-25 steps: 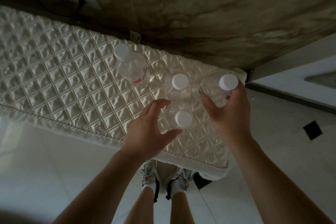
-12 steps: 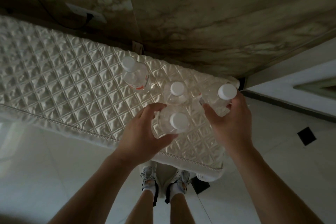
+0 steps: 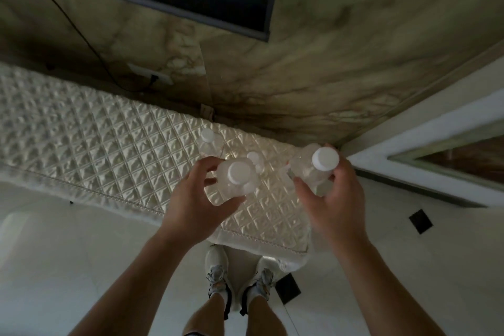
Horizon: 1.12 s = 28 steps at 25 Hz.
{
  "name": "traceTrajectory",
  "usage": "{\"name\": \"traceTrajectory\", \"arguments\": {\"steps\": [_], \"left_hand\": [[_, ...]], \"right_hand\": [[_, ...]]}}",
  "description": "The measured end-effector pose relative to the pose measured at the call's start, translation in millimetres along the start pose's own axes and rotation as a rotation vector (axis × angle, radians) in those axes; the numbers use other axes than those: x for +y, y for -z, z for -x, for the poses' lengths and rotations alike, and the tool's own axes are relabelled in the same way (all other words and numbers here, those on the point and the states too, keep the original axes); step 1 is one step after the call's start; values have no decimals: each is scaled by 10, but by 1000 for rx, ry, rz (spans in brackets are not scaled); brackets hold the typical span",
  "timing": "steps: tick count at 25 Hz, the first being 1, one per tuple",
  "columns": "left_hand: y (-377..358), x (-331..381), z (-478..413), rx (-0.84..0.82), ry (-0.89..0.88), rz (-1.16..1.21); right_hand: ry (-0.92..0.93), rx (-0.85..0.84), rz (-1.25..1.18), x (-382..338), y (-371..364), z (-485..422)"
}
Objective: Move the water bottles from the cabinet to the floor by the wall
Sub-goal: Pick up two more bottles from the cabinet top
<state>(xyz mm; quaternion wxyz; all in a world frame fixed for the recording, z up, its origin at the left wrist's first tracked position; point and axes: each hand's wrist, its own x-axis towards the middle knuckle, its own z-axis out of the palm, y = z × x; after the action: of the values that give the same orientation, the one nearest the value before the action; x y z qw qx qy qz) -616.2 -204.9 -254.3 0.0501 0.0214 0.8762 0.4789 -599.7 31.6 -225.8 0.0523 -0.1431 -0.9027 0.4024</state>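
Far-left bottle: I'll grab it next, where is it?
In the head view, the far-left bottle stands on the quilted cover near the wall, just beyond the left hand and its held bottle.

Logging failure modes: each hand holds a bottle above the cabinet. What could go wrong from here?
1. The left hand holds the left-hand bottle just in front of the standing bottle; a sideways swing could tip that one on the quilted cover.
2. The right hand grips the right-hand bottle round its smooth clear body; it might slip on the way down.
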Motion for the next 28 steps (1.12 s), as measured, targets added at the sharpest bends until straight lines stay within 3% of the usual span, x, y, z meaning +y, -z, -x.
{"name": "traceTrajectory", "arguments": {"steps": [8, 17, 28], "left_hand": [[916, 835, 178, 110, -25, 14], [1706, 1582, 502, 210, -63, -36], [2017, 2075, 1037, 577, -16, -47]], "right_hand": [[63, 28, -103, -1067, 692, 232], [228, -93, -168, -1902, 1208, 312], [531, -309, -236, -2512, 1432, 155]]}}
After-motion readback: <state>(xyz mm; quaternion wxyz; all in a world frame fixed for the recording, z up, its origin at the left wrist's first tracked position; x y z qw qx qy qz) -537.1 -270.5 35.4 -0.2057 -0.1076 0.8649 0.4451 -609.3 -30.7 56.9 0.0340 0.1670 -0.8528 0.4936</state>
